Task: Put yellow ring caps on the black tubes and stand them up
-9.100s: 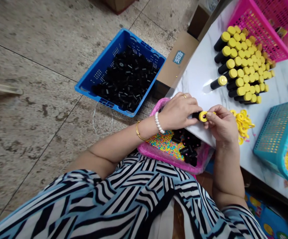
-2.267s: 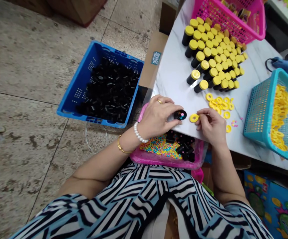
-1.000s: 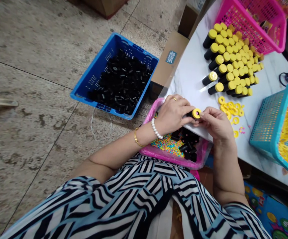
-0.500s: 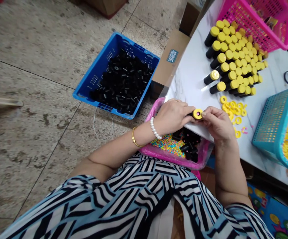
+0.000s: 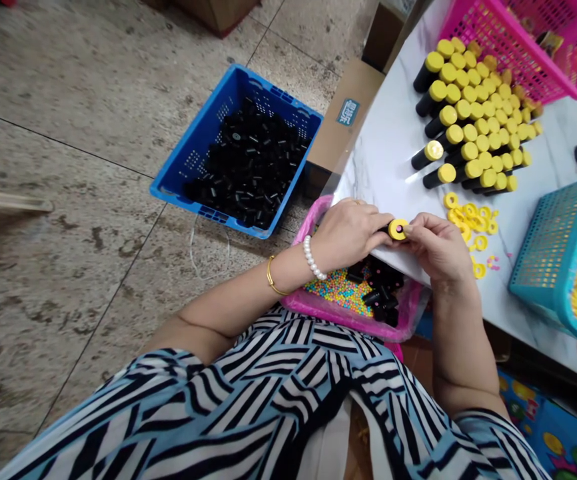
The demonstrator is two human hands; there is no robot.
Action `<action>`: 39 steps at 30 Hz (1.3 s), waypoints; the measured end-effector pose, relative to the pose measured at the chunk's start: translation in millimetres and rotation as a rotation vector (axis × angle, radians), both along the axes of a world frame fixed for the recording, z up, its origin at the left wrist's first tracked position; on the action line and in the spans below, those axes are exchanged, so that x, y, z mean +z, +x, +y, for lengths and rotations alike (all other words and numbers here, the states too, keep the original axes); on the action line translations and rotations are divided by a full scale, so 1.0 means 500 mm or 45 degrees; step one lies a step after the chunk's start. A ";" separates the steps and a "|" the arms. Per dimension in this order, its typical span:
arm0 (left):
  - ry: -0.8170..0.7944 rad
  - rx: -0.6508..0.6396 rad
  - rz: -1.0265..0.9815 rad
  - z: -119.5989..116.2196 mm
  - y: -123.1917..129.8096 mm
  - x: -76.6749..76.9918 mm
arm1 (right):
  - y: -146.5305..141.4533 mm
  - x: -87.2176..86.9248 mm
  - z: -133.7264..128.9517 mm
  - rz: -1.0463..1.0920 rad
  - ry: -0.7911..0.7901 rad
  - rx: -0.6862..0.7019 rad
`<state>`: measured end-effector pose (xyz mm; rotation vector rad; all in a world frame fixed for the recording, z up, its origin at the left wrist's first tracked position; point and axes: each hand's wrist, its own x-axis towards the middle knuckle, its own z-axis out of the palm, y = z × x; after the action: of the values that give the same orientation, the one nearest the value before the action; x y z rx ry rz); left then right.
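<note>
Yellow ring (image 5: pixel 397 229) has moved from the fingers onto the end of a black cylinder (image 5: pixel 386 231), with both hands closed around them.
Left hand (image 5: pixel 353 233) is clamped on the cylinder just by the edge of the white marble bench (image 5: pixel 388 167), and right hand (image 5: pixel 438 250) pinches the ring, its fingertips (image 5: pixel 408 229) on the rim. Under the hands, a pink tray (image 5: pixel 293 308) holds multicoloured beads (image 5: pixel 341 292) and black spools (image 5: pixel 381 300). Loose yellow rings (image 5: pixel 471 223) lie near the right hand, beside yellow-capped black cylinders (image 5: pixel 468 120) packed in rows. A teal basket (image 5: pixel 543 267) of yellow rings sits at the bench's far side, and a blue crate (image 5: pixel 188 180) of black cylinders stands on the floor.
</note>
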<state>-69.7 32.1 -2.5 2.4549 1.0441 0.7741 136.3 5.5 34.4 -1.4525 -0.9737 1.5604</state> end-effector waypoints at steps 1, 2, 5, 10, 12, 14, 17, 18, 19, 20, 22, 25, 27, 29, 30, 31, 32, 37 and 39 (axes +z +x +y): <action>-0.002 -0.001 0.003 0.000 0.000 0.000 | 0.000 0.000 0.001 -0.001 0.000 -0.003; -0.005 -0.002 0.006 0.000 0.000 0.000 | 0.000 -0.001 0.001 -0.010 0.003 -0.004; -0.004 0.004 0.005 -0.001 -0.001 0.001 | 0.005 -0.002 0.000 -0.052 0.010 0.016; -0.017 -0.002 0.010 -0.002 0.000 0.005 | 0.009 0.000 -0.005 -0.069 0.018 0.029; -0.033 -0.008 0.014 -0.003 -0.001 0.007 | 0.007 0.001 -0.005 -0.086 0.012 0.014; -0.050 -0.013 0.023 -0.004 -0.003 0.012 | 0.004 0.002 -0.004 -0.110 -0.001 0.009; -0.071 -0.047 0.045 -0.004 -0.008 0.025 | 0.000 0.003 0.000 -0.120 -0.022 0.007; -0.085 -0.071 0.050 -0.003 -0.010 0.031 | 0.000 0.004 0.002 -0.116 -0.026 0.003; -0.113 -0.090 0.051 -0.001 -0.011 0.038 | 0.000 0.004 0.003 -0.111 -0.027 0.001; -0.163 -0.101 0.045 0.003 -0.011 0.045 | 0.000 0.004 0.004 -0.107 -0.025 0.000; -0.313 -0.076 -0.008 0.011 -0.006 0.058 | 0.002 0.003 0.004 -0.099 -0.020 0.003; -0.619 0.018 -0.192 0.022 0.013 0.066 | 0.004 0.001 -0.001 -0.080 -0.043 0.031; -0.829 0.065 -0.323 0.025 0.026 0.062 | 0.003 -0.001 -0.004 -0.091 -0.028 0.043; -1.006 0.053 -0.417 0.023 0.035 0.055 | 0.001 -0.002 -0.006 -0.114 0.011 0.041; -1.061 0.031 -0.448 0.020 0.036 0.052 | 0.000 -0.003 -0.007 -0.131 0.025 0.032; -1.095 0.003 -0.470 0.017 0.034 0.050 | -0.001 -0.004 -0.008 -0.147 0.028 0.027; -1.113 -0.023 -0.490 0.014 0.031 0.048 | -0.001 -0.006 -0.008 -0.160 0.023 0.026; -0.893 -0.128 -0.553 0.000 0.009 0.041 | 0.004 -0.017 -0.009 -0.155 0.033 -0.008; -0.716 -0.127 -0.542 -0.006 0.008 0.035 | 0.007 -0.019 -0.013 -0.100 0.060 -0.041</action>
<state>-65.7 29.2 15.0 1.7559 0.8269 0.7918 140.1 -1.1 25.1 -1.4992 -1.0212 1.4577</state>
